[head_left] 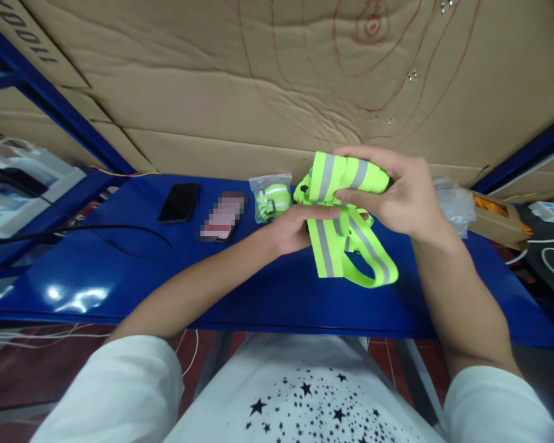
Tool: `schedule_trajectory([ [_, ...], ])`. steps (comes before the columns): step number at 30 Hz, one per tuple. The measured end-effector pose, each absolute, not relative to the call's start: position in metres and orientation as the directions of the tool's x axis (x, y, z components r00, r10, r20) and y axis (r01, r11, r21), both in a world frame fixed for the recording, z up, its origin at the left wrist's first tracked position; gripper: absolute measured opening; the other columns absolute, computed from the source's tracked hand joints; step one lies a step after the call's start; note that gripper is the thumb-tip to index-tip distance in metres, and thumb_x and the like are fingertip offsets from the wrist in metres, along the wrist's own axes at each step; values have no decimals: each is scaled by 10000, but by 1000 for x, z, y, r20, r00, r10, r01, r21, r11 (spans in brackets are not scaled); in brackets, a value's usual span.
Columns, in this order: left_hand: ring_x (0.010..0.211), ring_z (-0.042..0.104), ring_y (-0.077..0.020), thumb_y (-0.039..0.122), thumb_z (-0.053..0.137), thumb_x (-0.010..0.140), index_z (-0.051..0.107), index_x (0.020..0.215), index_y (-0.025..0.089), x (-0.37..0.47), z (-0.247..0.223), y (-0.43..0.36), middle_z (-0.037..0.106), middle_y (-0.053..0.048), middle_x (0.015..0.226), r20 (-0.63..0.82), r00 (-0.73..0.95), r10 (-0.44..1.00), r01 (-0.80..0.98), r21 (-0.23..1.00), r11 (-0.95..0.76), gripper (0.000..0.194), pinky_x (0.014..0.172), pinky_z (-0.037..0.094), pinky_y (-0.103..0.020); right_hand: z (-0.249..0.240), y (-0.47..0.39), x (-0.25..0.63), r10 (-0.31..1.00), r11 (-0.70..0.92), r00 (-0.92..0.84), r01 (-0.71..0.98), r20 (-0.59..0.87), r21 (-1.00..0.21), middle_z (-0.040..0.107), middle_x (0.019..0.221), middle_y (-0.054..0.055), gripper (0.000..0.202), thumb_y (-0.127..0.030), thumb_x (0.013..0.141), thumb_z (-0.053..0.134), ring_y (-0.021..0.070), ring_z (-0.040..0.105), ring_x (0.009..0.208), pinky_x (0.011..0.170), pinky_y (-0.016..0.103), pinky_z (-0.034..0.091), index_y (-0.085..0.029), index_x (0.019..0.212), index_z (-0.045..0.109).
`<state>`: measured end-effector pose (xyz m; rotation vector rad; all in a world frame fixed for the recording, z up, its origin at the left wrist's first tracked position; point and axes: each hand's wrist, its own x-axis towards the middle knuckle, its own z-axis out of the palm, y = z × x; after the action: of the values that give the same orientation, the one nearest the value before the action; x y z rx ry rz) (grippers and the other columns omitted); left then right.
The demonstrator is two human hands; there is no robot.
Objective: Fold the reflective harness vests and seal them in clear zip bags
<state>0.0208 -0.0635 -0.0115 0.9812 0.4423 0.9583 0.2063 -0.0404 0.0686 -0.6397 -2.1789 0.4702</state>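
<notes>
Both hands grip one bundle of neon yellow-green reflective strap (329, 249) with a grey stripe along it, held above the blue table. My left hand (295, 229) is closed around the middle of the bundle from the left, thumb on top. My right hand (404, 191) pinches folded layers of the strap at the upper right, thumb in front and fingers behind. A loop of strap hangs down below the hands. Just left of the bundle, a clear plastic bag (272, 197) with a similar folded strap in it lies on the table.
On the blue table (258, 289) lie a black phone (179, 202) and a second phone with a blurred screen (224, 216). A crumpled clear plastic bag (457, 206) and a cardboard box (498, 215) are at the right. Cardboard (203, 92) stands behind; a black cable (120, 227) crosses the left.
</notes>
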Motion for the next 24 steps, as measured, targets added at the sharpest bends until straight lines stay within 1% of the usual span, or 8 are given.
schedule_trajectory([
  [6, 1113, 748, -288, 316, 895, 681, 748, 973, 212, 22, -8, -67, 806, -32, 1047, 103, 396, 912, -557, 817, 149, 343, 1024, 566, -419, 48, -33, 200, 341, 940, -625, 223, 703, -257, 710, 1384, -29, 456, -201, 940, 612, 273, 671, 1305, 1185, 505, 532, -336, 1367, 700],
  [11, 1337, 636, -359, 612, 896, 647, 706, 1134, 224, 10, 11, -70, 766, -64, 1182, 199, 398, 895, -558, 827, 64, 651, 1052, 553, -454, 49, -28, 201, 334, 943, -620, 207, 710, -262, 691, 1407, -65, 523, -127, 955, 545, 244, 641, 1351, 1204, 446, 511, -405, 1375, 689],
  [13, 1361, 615, -367, 638, 838, 719, 695, 1134, 222, 8, 19, -72, 754, -63, 1193, 202, 344, 917, -589, 807, 43, 604, 1049, 556, -463, 57, -24, 205, 270, 957, -651, 100, 709, -272, 683, 1418, -62, 525, -130, 944, 583, 247, 601, 1400, 1252, 464, 454, -393, 1386, 685],
  [16, 1246, 681, -350, 350, 857, 716, 693, 1104, 219, 6, 28, -72, 765, -39, 1083, 186, 302, 935, -579, 815, 25, 441, 1027, 560, -453, 70, -19, 217, 229, 919, -803, -8, 550, -394, 615, 1516, -28, 506, -238, 888, 737, 288, 508, 1493, 1292, 521, 381, -358, 1378, 698],
  [18, 1122, 726, -318, 167, 841, 634, 672, 1161, 234, 3, 30, -71, 759, -19, 1018, 186, 320, 929, -539, 842, 17, 558, 971, 570, -431, 75, -16, 222, 276, 862, -838, -1, 470, -507, 607, 1526, -2, 454, -326, 873, 794, 301, 509, 1491, 1282, 536, 390, -345, 1322, 731],
  [20, 1010, 741, -269, 64, 840, 558, 623, 1221, 273, 1, 28, -70, 741, 9, 1030, 207, 333, 920, -498, 867, -15, 729, 887, 578, -385, 74, -13, 224, 372, 821, -783, 26, 499, -570, 635, 1492, 23, 425, -372, 886, 799, 287, 538, 1462, 1283, 528, 391, -329, 1303, 734],
  [22, 954, 733, -236, 23, 867, 508, 573, 1263, 306, -1, 24, -70, 718, 20, 1098, 224, 373, 900, -440, 897, -42, 858, 813, 570, -340, 70, -12, 222, 429, 799, -747, 52, 508, -599, 635, 1489, 39, 567, -393, 840, 849, 283, 548, 1444, 1282, 522, 395, -315, 1375, 679],
  [24, 957, 727, -236, 15, 888, 482, 544, 1302, 324, -2, 19, -70, 698, 13, 1165, 218, 435, 874, -376, 926, -44, 941, 774, 556, -317, 66, -12, 219, 413, 776, -802, 62, 431, -628, 601, 1526, 48, 802, -405, 727, 935, 307, 536, 1448, 1260, 535, 420, -303, 1452, 607],
])
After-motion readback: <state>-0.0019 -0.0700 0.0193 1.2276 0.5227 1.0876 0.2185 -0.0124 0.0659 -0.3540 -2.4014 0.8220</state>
